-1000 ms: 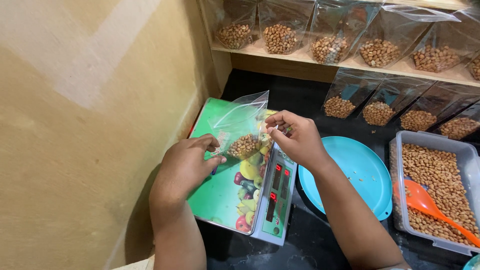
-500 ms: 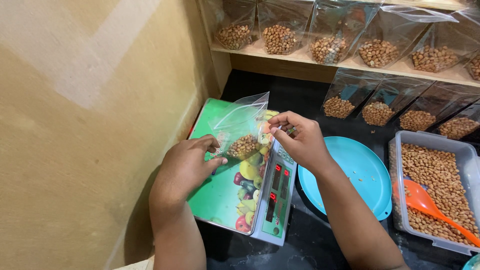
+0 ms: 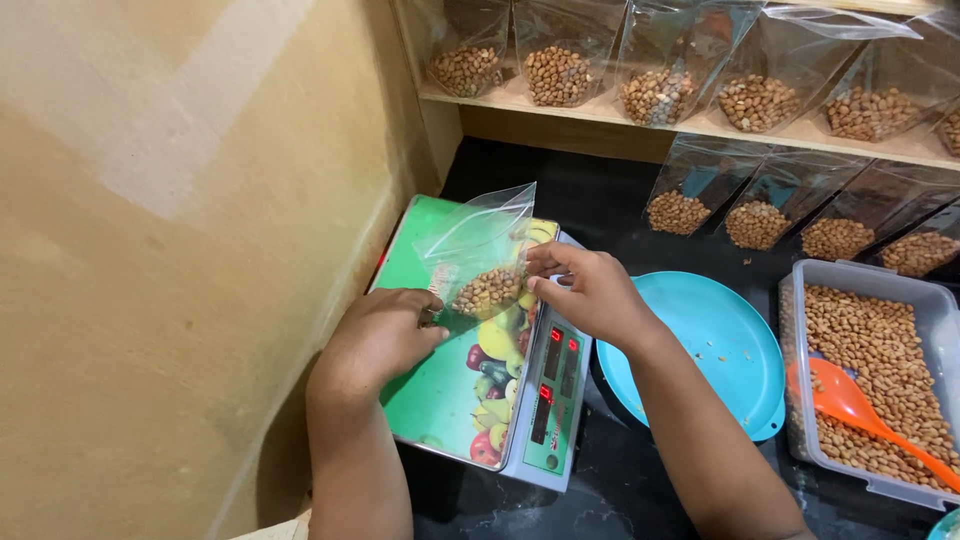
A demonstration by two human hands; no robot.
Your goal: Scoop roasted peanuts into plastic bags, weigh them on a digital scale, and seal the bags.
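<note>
Head view, asked A: what sits furthest left near the work?

B: The tan wall fills the left side. Just right of it lies the digital scale, its green fruit-printed platform tilted away to the far right, its red display on the right edge.

A: And the hands?

B: 2 hands meet over the platform. The left hand comes in from the near left, fingers curled together and pinching the lower left edge of the clear plastic bag. The right hand comes in from the near right, thumb and fingers closed on the bag's right edge.

A: So where does the bag lie from the fingers?

B: Between the 2 hands, held on the platform. Its long axis runs from near to far, leaning a little right: the nuts sag at the near, lower end, level with both sets of fingertips, and the empty mouth stands up toward the far side. Both hands touch it; neither is clearly nearer.

A: Further right?

B: A turquoise plate just beside the scale, then a grey tub of nuts with an orange scoop lying in it. Filled bags line the far shelf.
</note>
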